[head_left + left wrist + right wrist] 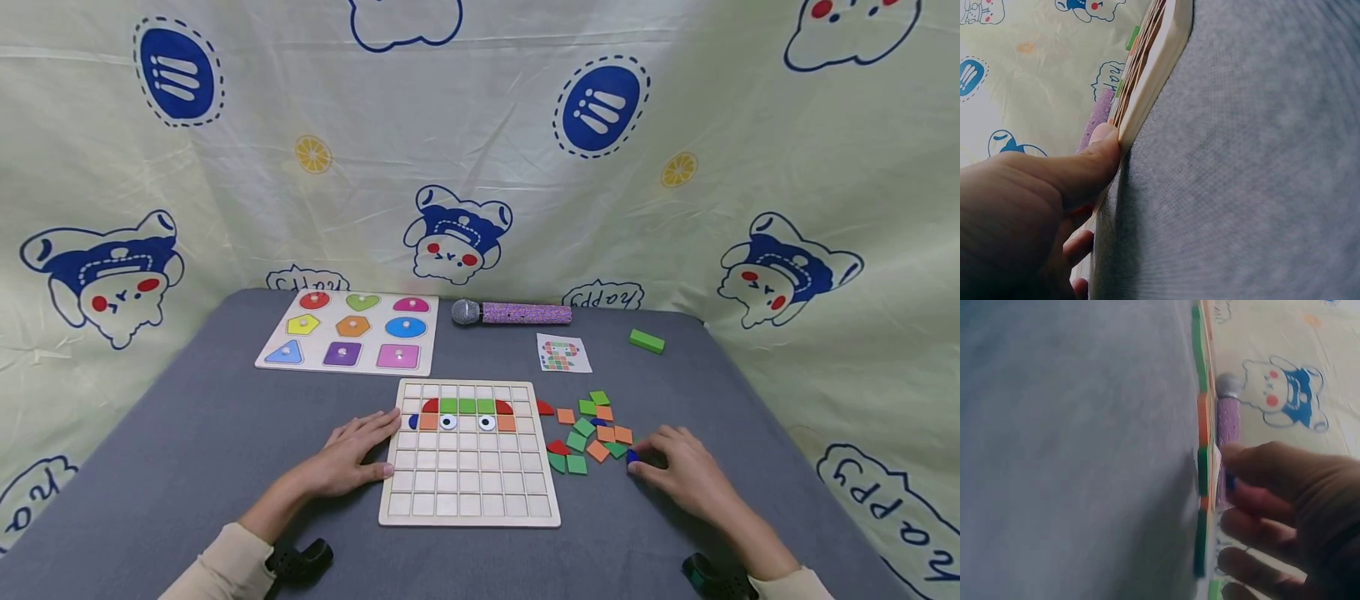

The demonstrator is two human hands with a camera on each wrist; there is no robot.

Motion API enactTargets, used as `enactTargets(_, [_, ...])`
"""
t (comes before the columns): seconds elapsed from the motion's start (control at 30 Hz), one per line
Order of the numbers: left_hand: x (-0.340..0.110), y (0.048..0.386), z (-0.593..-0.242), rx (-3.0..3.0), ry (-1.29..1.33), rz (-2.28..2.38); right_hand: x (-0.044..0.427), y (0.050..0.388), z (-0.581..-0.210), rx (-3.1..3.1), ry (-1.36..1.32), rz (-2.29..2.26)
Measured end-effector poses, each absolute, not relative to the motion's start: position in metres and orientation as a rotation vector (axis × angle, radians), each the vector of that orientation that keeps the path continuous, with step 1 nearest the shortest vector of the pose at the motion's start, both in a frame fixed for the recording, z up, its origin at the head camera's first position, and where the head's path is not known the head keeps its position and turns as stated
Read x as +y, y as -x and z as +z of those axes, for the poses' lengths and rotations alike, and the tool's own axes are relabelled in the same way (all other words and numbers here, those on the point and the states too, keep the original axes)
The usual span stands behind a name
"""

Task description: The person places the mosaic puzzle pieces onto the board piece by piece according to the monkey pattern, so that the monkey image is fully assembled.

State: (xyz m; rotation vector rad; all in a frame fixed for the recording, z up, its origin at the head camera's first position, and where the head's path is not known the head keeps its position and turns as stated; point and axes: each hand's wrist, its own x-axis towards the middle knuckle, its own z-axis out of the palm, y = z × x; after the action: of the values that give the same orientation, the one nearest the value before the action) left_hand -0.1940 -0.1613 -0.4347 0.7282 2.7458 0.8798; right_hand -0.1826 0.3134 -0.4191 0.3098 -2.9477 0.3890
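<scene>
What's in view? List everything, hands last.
Grid board: 1, pale wood, front centre
Set pieces: 10, green, red, orange, blue, white, on board
Loose pieces: about 15, green, orange, red, blue, right of board
Shape puzzle: 1, white, multicoloured, back left
Microphone: 1, purple and grey, back centre
Pattern card: 1, white, coloured print, behind loose pieces
Block: 1, green, back right
Table: 1, grey, beneath
Backdrop: 1, pale, behind table
Held piece: 1, blue, beside loose pieces
Wrist devices: 2, dark, at wrists
Sleeves: 2, cream, forearms
Left hand: 1, bare, board's left edge
Right hand: 1, bare, pinching held piece
</scene>
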Motion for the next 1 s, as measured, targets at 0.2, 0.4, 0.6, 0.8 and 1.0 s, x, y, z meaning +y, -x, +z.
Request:
enactTargets(0.2, [-0.161,0.194,-0.435,2.747,-0.734,0.877,0.288,0.193,-0.413,-2.923,-0.413,0.428])
enactTargets(0.4, [-0.161,0.193,-0.434,2.744,-0.735,0.885,0.262,0.204,-0.410,-2.922,-0.499,0.440])
enactTargets(0.6, [-0.162,0.193,-0.434,2.746,-0.739,0.883,0.239,0.215,-0.412,-2.899,-0.614,0.459])
enactTargets(0.8, [-0.161,0.192,-0.434,2.747,-0.745,0.891,0.220,0.228,-0.414,-2.891,-0.657,0.448])
enactTargets(1.0, [-0.162,0.193,-0.433,2.743,-0.754,0.895,0.205,0.240,-0.416,-2.911,-0.681,0.385])
